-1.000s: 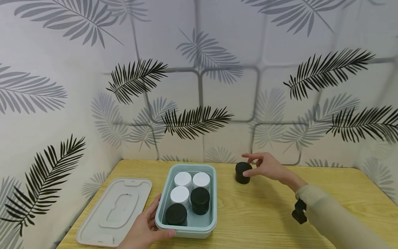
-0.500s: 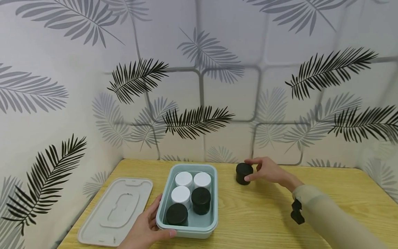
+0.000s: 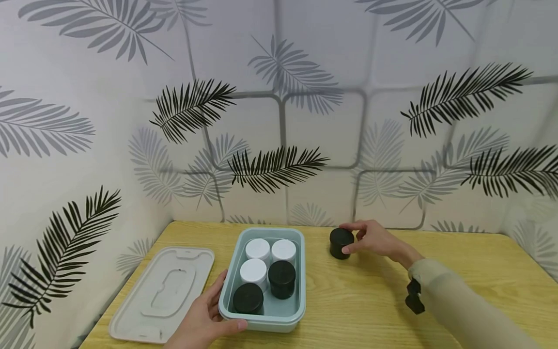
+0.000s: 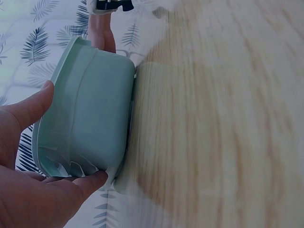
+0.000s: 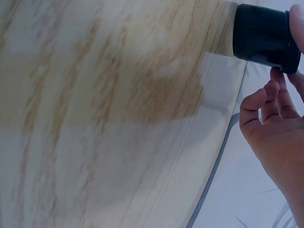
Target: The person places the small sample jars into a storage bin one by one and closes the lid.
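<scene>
My left hand (image 3: 205, 315) grips the near left corner of a pale blue-green plastic box (image 3: 301, 291), thumb over the rim and fingers along the side. Three white-lidded jars (image 3: 254, 271) and two black jars (image 3: 281, 277) stand inside it. Towards the back of the table, right of the box, a separate black jar (image 3: 341, 242) stands upright. My right hand (image 3: 379, 240) pinches it near the lid between thumb and index finger. In the right wrist view, the black jar (image 5: 263, 35) has its base against the table, while the other fingers curl loosely beside it.
A whitish rectangular lid (image 3: 167, 295) lies flat on the wooden table (image 3: 348, 305), left of the box and close to my left hand. Behind the table's back edge rises a wall (image 3: 322, 194) with a feather pattern.
My right index finger has come down and the hand has closed in on the separate black jar, which stays in place. My left hand and the box hold still.
</scene>
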Available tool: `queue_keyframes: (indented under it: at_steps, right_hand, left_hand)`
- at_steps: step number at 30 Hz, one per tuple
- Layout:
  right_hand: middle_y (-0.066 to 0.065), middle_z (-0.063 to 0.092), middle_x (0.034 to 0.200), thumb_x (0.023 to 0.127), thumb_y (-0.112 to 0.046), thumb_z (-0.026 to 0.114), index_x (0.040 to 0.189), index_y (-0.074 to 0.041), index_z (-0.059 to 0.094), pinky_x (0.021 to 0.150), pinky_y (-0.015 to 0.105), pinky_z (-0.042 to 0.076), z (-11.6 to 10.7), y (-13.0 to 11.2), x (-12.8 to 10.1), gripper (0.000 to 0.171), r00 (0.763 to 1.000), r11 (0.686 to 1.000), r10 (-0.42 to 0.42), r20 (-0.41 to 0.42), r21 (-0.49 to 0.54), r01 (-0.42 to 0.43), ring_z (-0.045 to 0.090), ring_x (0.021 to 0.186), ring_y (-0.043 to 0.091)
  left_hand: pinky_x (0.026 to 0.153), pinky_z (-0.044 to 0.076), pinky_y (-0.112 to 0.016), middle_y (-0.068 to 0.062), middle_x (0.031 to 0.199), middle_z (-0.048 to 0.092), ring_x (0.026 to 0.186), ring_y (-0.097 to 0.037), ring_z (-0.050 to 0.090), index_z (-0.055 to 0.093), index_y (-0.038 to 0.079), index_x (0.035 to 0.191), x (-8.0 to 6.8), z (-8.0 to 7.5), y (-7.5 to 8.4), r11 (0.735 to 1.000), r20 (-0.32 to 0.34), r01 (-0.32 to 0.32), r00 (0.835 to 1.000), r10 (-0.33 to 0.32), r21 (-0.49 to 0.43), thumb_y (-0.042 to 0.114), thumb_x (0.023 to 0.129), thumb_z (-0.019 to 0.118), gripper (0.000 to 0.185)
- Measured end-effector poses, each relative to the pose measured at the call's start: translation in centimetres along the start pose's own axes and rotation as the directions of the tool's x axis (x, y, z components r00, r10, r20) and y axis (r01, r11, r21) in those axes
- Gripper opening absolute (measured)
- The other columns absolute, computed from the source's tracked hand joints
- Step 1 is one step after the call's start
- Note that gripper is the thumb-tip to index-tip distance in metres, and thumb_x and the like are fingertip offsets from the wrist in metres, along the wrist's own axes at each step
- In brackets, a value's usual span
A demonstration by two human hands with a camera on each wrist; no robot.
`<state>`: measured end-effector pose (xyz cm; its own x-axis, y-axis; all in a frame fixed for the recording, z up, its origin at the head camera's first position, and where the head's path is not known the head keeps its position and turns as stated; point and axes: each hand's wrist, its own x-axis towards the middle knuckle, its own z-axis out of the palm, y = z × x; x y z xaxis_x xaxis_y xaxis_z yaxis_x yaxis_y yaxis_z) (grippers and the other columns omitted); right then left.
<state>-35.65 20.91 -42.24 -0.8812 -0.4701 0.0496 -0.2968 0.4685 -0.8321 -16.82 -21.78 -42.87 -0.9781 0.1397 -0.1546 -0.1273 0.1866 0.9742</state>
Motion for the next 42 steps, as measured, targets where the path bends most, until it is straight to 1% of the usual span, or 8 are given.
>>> queue_keyframes:
  at_steps: [6,16,21,23,28,31,38,42]
  right_hand:
    - [0.015,0.063,0.119,0.084,-0.019,0.092,0.148,-0.001,0.061,0.061,0.028,0.033,0.2,0.1,-0.2,0.073,1.0,1.0,0.011,-0.021,0.007,-0.011,0.04,0.07,0.018]
    - [0.014,0.056,0.108,0.082,-0.022,0.093,0.145,-0.003,0.065,0.068,0.031,0.034,0.7,0.0,-0.8,0.071,0.997,0.999,0.04,-0.062,0.008,-0.04,0.041,0.08,0.022]
    - [0.012,0.06,0.121,0.082,-0.023,0.094,0.142,-0.005,0.068,0.08,0.035,0.035,1.0,-0.4,-1.6,0.068,0.994,0.997,0.067,-0.085,0.047,-0.063,0.043,0.094,0.024]
    - [0.013,0.061,0.125,0.082,-0.022,0.094,0.142,-0.006,0.068,0.08,0.035,0.035,1.2,-0.8,-1.9,0.067,0.994,0.996,0.069,-0.082,0.07,-0.063,0.043,0.094,0.024]
    - [0.014,0.057,0.108,0.083,-0.017,0.093,0.142,-0.006,0.068,0.071,0.032,0.032,1.7,-2.0,-2.7,0.065,0.998,0.991,0.044,-0.053,0.132,-0.036,0.039,0.082,0.022]
    - [0.011,0.058,0.105,0.082,-0.015,0.092,0.142,-0.005,0.068,0.07,0.03,0.034,2.1,-2.9,-3.2,0.065,0.999,0.986,0.026,-0.039,0.163,-0.019,0.039,0.08,0.021]
    - [0.007,0.045,0.086,0.08,-0.012,0.094,0.139,-0.005,0.07,0.066,0.028,0.031,3.6,-5.7,-4.3,0.064,0.999,0.979,0.03,-0.034,0.201,-0.023,0.034,0.073,0.018]
    - [0.006,0.052,0.089,0.08,-0.013,0.094,0.138,-0.008,0.071,0.068,0.029,0.032,4.4,-7.3,-4.9,0.063,0.998,0.976,0.046,-0.035,0.215,-0.038,0.034,0.075,0.019]
  left_hand:
    - [0.106,0.05,-0.043,-0.026,0.167,0.03,0.141,-0.037,0.05,0.016,0.006,0.169,0.1,0.0,0.1,1.0,-0.005,0.005,1.0,-0.005,0.009,0.019,0.086,0.091,0.113]
    - [0.105,0.051,-0.044,-0.028,0.166,0.031,0.138,-0.037,0.053,0.015,0.004,0.169,0.3,0.0,0.1,0.999,-0.02,0.032,0.999,-0.031,0.043,0.022,0.085,0.092,0.115]
    - [0.105,0.051,-0.046,-0.029,0.165,0.031,0.137,-0.038,0.054,0.014,0.003,0.169,0.2,0.0,0.2,0.999,-0.004,0.03,1.0,-0.03,0.028,0.02,0.088,0.09,0.112]
    - [0.106,0.051,-0.047,-0.03,0.165,0.031,0.137,-0.04,0.054,0.014,0.002,0.169,0.2,0.0,0.1,0.999,0.001,0.026,1.0,-0.026,0.029,0.021,0.088,0.089,0.112]
    - [0.107,0.05,-0.049,-0.03,0.165,0.03,0.138,-0.041,0.053,0.014,0.001,0.168,0.2,0.0,0.0,1.0,0.002,0.01,1.0,-0.01,0.029,0.022,0.088,0.09,0.112]
    - [0.107,0.049,-0.049,-0.03,0.165,0.031,0.137,-0.04,0.053,0.014,0.002,0.168,0.3,0.0,-0.2,0.999,-0.001,0.009,1.0,-0.009,0.03,0.023,0.088,0.09,0.113]
    - [0.108,0.049,-0.049,-0.03,0.165,0.031,0.138,-0.041,0.052,0.014,0.002,0.168,0.3,0.0,-0.3,0.999,-0.001,0.008,1.0,-0.008,0.032,0.024,0.087,0.09,0.113]
    - [0.108,0.048,-0.05,-0.03,0.165,0.031,0.139,-0.041,0.052,0.014,0.002,0.169,0.3,0.0,-0.2,0.999,-0.002,0.012,1.0,-0.012,0.031,0.025,0.088,0.09,0.113]
